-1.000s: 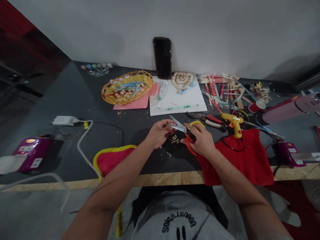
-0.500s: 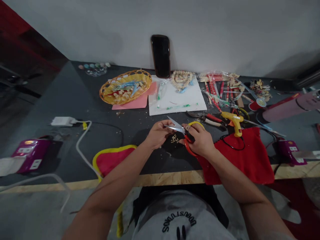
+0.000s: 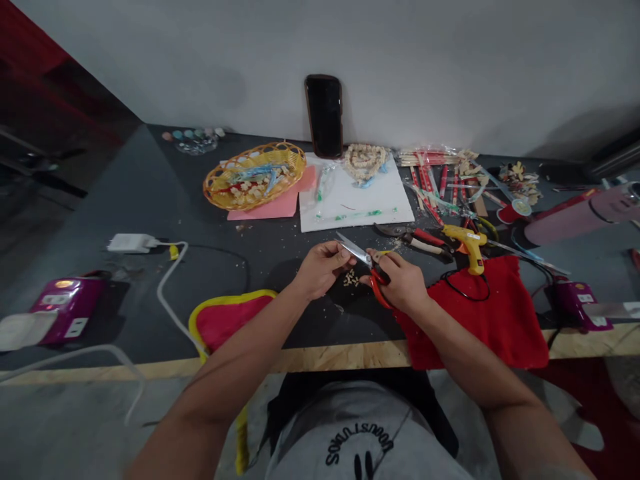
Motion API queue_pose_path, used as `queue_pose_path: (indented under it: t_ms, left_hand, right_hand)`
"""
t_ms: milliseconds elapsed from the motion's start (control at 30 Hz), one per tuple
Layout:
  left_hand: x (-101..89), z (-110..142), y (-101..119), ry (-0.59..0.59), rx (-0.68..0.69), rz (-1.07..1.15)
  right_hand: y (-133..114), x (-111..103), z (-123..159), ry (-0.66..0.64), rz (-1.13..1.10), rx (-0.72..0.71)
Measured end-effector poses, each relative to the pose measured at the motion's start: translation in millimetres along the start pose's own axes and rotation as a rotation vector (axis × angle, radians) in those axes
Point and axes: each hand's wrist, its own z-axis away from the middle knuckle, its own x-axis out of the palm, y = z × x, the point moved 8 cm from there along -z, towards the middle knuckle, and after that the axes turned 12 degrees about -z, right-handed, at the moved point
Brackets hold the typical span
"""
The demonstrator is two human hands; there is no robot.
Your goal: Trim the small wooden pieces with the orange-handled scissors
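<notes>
My right hand grips red-handled scissors, whose blades are closed and point up-left toward my left hand. My left hand pinches something small at the blade tips; I cannot make out what it is. Below both hands a little heap of pale cut bits lies on the dark table.
A red cloth lies to the right, with a yellow glue gun and red pliers behind it. Farther back are a white sheet, a yellow basket, a phone against the wall and red sticks. A red-and-yellow pad sits near the edge.
The scissor blades, apart in the earlier frames, have come together. Both hands stay in nearly the same spot.
</notes>
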Motion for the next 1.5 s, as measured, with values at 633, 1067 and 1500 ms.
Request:
queue_pose_path:
  t_ms: [633,1067,1500]
  left_hand:
    - [-1.6,0,36,-0.25,0.561,-1.435]
    - [-5.1,-1,39,-0.236,0.573,-1.45]
    - [12.2,11,24,-0.338,0.517,-1.603]
  right_hand:
    - [38,-16,-7,0.129,-0.223,0.125]
    - [38,-14,-7,0.121,-0.238,0.112]
    - [39,-13,-7,0.106,-0.252,0.127]
